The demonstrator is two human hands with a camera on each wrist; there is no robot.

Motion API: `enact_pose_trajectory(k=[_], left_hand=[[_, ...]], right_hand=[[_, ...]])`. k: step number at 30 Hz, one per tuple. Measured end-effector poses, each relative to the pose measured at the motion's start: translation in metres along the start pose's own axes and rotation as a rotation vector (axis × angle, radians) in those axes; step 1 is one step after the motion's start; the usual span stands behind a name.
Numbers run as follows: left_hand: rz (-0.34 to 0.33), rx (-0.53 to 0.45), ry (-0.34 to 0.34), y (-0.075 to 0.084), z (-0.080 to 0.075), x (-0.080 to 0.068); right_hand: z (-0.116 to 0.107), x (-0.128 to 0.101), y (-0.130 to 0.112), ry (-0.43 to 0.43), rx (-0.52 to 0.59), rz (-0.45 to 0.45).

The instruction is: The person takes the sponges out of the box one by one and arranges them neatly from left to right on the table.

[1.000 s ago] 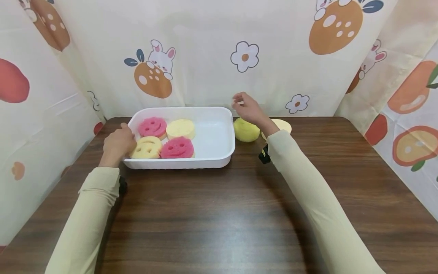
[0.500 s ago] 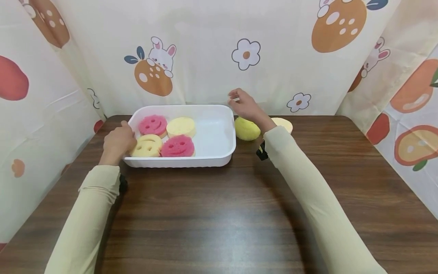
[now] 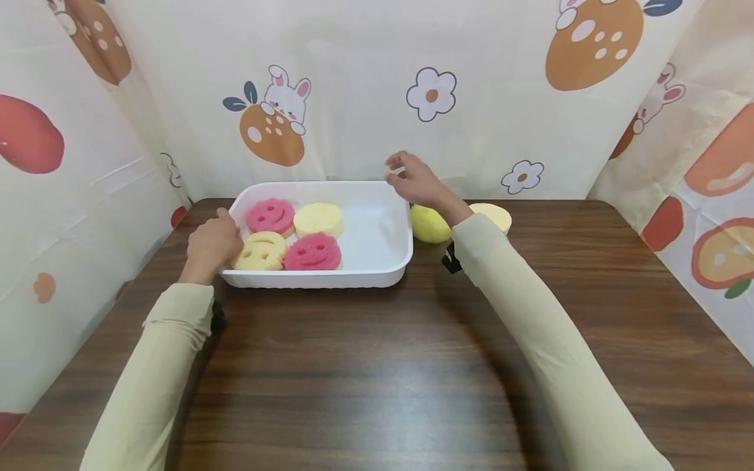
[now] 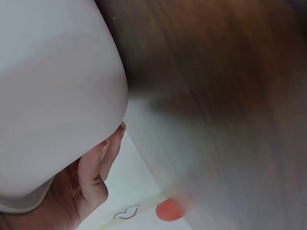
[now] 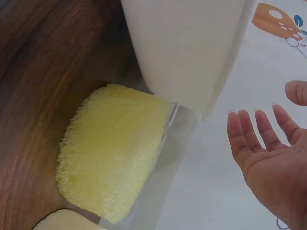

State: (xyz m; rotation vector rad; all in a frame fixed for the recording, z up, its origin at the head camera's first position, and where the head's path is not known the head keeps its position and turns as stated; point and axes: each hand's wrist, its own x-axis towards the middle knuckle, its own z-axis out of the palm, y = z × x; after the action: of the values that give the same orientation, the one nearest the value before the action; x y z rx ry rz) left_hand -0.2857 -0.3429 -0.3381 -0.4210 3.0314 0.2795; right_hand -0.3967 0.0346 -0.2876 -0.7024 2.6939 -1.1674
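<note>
- The left hand [image 3: 211, 245] grips the left rim of the white tray [image 3: 377, 275], its fingers curled over the near-left corner; in the left wrist view the fingers [image 4: 96, 167] press against the tray's outer wall [image 4: 53, 96].
- The tray sits on the brown wooden table [image 3: 365, 379], toward its far edge, near the patterned curtain [image 3: 353, 85].
- Four round sponges fill the tray's left half: a pink smiley sponge [image 3: 270, 215] at the far left, a yellow smiley sponge [image 3: 260, 251] in front of it, just beside the left hand, a plain yellow sponge [image 3: 319, 219] at the far middle, and a second pink smiley sponge [image 3: 313, 252] in front of that one.
- The right half of the tray is bare white plastic.
- The right hand [image 3: 412, 180] hovers over the tray's far-right corner, fingers loosely spread and grasping nothing; the right wrist view shows its palm [image 5: 268, 158] unclenched and apart from the tray.
- A yellow-green sponge [image 3: 430, 224] lies on the table just right of the tray, against its outer wall [image 5: 192, 52].
- A pale yellow sponge [image 3: 493, 216] lies further right of the tray, partly hidden behind the right sleeve [image 3: 530, 327].
</note>
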Motion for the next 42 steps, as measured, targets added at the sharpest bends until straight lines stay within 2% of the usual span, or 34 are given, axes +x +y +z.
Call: enact_pose_trajectory(k=[6,13,19,25,32,42], left_hand=[[0.0,0.0,0.001,0.005,0.001,0.002],[0.0,0.003,-0.002,-0.002,0.002,0.002],[-0.003,-0.007,-0.017,0.001,0.002,0.001],[-0.004,-0.013,-0.015,-0.002,0.002,0.0],[0.015,-0.011,0.007,-0.004,0.003,0.0],[0.003,-0.012,0.004,-0.003,0.003,0.003]], right_hand=[[-0.002,0.002,-0.007,0.005,-0.012,-0.001],[0.004,0.003,-0.016,-0.018,-0.013,-0.026],[0.008,0.007,-0.017,-0.004,-0.008,-0.053],[0.013,0.012,-0.022,-0.015,-0.006,-0.082],[0.012,0.018,-0.026,-0.019,-0.024,-0.069],[0.016,0.024,-0.036,-0.036,-0.026,-0.075]])
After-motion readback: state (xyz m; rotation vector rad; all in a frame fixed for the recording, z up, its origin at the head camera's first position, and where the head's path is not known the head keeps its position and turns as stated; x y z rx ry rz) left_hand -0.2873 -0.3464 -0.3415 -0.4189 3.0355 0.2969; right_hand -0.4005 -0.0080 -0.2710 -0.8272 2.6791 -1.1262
